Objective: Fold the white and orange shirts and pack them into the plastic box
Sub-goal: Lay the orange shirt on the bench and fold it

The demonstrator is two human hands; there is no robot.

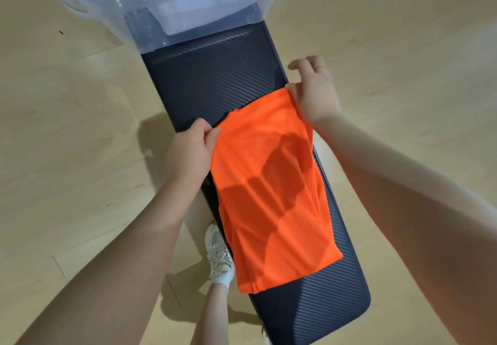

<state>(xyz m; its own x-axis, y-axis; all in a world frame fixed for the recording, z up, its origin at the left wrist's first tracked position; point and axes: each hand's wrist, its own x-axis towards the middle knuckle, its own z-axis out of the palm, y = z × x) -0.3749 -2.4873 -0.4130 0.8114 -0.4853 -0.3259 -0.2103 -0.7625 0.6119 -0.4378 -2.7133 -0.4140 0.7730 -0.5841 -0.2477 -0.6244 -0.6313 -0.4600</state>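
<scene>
Orange shirt [271,194] is lying part-folded on the dark counter [215,75], long axis running toward the plastic box [188,3] at the far end. Head view: left hand [192,151] and right hand [313,94] are each pinching a far corner, right one nearer the box. Count: one orange shirt, one white shirt [204,0] sitting in the box, one box.

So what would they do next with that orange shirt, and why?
Probably fold the far edge toward themselves. Both hands, left and right, pinch the far corners of the orange shirt, which lies too long for the box holding white cloth.
</scene>
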